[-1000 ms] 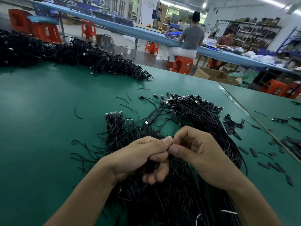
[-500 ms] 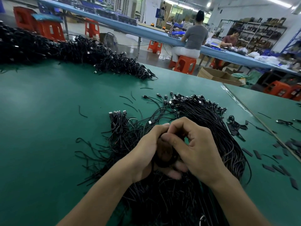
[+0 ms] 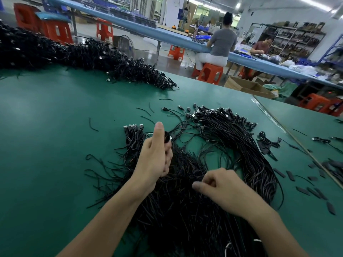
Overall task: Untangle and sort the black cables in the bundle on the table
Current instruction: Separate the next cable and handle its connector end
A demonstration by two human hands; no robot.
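Left hand (image 3: 155,158) is up off the pile, thumb pointing to twelve o'clock, fingers wrapped round a coiled cable (image 3: 167,138), and that's a firm grip! Right hand (image 3: 223,189) sits low at four o'clock from it, knuckles bent, fingertips down among the strands; whether it has one pinched, can't tell. The bundle of black cables (image 3: 181,216) sprawls on the green table (image 3: 46,145) under both wrists, sweeping out to one o'clock where the plugs (image 3: 222,113) fan in a row. A small bunch (image 3: 132,135) lies at nine o'clock of the left thumb, a big heap (image 3: 83,54) far off at eleven o'clock
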